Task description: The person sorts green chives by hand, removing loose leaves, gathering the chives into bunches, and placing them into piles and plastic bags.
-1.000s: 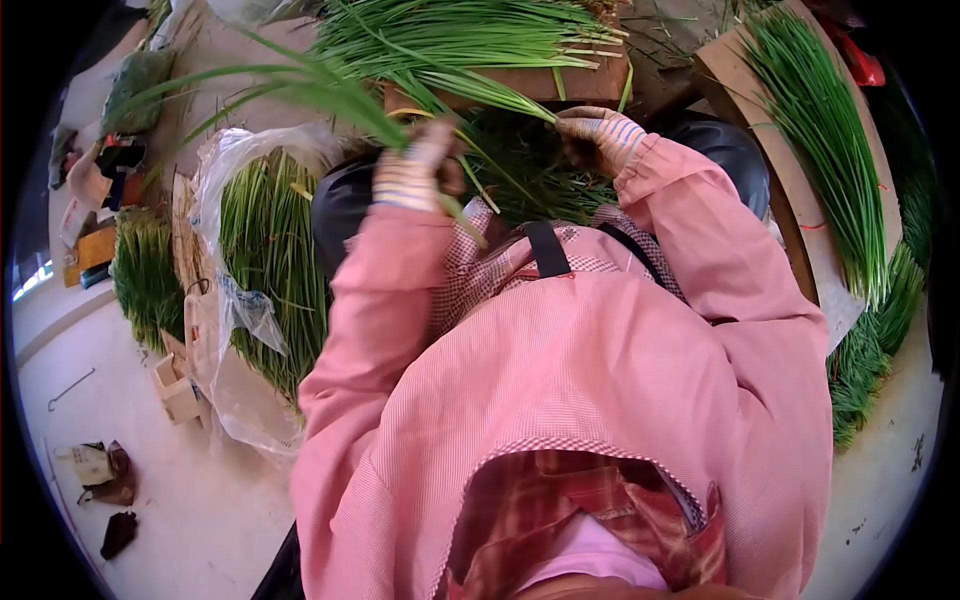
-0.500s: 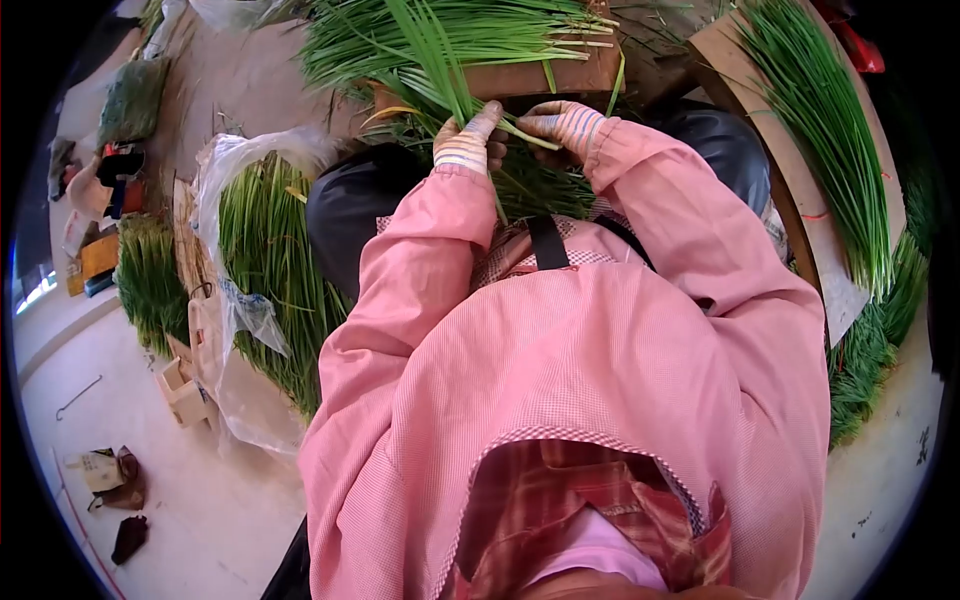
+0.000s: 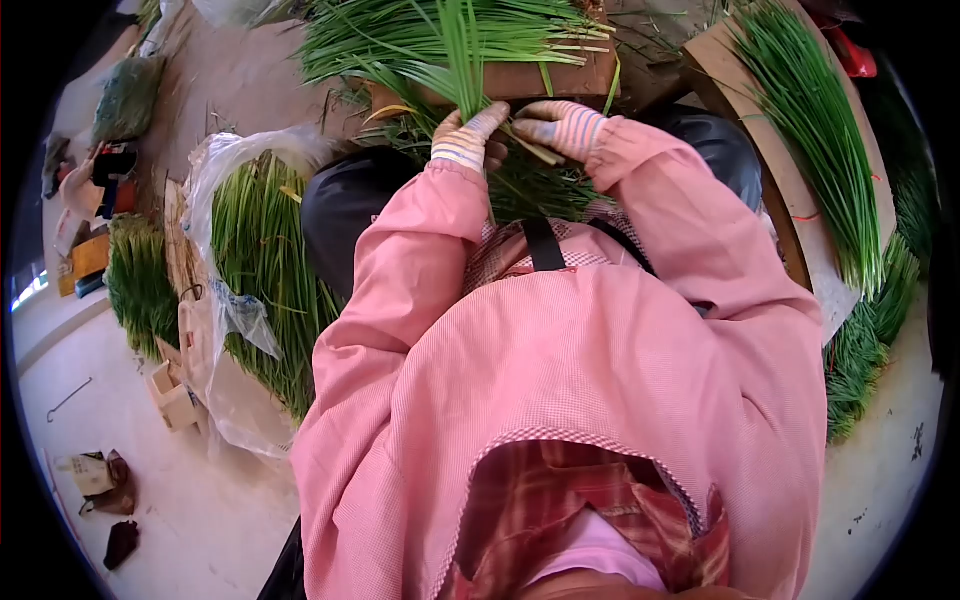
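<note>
My left hand (image 3: 468,138), in a striped glove, is closed round a small bunch of long green stalks (image 3: 462,70) whose leaves point up and away. Close by on the right, my right hand (image 3: 562,128), also gloved, has its fingers closed at the pale lower ends of stalks (image 3: 537,150). Loose green leaves (image 3: 540,188) lie in the lap below both hands. Just beyond the hands, a thick pile of green stalks (image 3: 450,38) rests on a brown board (image 3: 500,84), with its pale ends to the right.
A plastic bag (image 3: 208,165) full of green stalks stands at the left, beside another green bundle (image 3: 140,285) and a small wooden box (image 3: 175,398). On the right, long stalks (image 3: 815,150) lie on a cardboard-coloured board (image 3: 712,58). Dark objects (image 3: 120,545) lie on the floor at lower left.
My left hand has moved right, close to my right hand, and the leaves it holds have swung from pointing left to pointing up. My right hand has shifted slightly left.
</note>
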`<state>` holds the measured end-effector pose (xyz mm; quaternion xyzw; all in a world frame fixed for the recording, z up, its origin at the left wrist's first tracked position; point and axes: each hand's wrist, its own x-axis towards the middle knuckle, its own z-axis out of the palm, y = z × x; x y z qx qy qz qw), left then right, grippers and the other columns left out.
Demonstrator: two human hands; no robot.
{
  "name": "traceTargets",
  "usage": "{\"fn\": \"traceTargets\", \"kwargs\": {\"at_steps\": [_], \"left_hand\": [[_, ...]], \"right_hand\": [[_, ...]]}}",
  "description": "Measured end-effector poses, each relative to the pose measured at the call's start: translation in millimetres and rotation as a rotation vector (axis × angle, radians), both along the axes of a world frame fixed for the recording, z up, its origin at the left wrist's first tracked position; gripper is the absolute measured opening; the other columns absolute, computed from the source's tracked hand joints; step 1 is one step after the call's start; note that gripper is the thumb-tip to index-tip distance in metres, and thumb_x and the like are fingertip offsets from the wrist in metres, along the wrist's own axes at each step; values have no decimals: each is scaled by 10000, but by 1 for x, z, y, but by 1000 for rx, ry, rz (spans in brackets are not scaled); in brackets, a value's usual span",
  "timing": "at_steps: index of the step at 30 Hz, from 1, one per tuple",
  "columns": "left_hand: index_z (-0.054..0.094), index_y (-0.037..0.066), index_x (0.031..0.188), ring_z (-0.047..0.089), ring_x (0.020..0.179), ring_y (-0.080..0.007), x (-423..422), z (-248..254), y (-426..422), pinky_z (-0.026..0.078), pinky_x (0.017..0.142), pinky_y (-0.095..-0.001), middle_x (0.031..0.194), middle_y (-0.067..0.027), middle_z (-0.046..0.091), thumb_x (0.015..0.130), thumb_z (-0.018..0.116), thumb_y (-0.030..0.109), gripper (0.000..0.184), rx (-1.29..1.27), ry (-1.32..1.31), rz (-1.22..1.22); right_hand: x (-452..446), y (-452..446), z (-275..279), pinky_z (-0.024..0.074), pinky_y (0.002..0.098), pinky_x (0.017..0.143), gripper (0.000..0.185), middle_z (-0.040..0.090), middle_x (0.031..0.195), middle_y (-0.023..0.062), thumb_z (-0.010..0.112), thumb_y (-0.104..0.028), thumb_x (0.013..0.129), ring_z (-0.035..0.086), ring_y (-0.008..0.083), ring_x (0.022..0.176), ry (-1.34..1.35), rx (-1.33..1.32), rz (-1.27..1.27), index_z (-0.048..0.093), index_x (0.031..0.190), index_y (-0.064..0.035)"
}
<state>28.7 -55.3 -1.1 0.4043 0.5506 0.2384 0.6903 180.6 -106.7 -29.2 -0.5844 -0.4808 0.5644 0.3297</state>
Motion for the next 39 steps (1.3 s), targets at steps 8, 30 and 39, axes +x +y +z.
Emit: {"fn": "traceTargets", "kwargs": {"at_steps": [8,30,39], "left_hand": [[568,76,790,461,414,-110,-38,0,9,360,371,-229,593,-24,550,681,709,190,212,-102,84,29],[579,88,868,419,427,-109,-17,-15,-4,345,375,-239,607,-19,505,692,696,339,328,-210,-203,6],[570,75,820,481,438,-137,-16,-14,-4,385,391,-261,604,-35,555,680,703,365,349,-23,152,-3]], "right_hand": [[6,7,-29,457,344,703,303,607,808,147,545,-297,784,583,255,765,-696,-107,162,594,945,-46],[-18,-15,6,380,220,435,213,554,627,-4,587,-257,808,472,74,472,346,-249,-69,593,879,-55],[-31,-1,-14,430,236,554,168,584,708,0,640,-213,766,515,85,609,449,-180,-342,613,849,-69]]}}
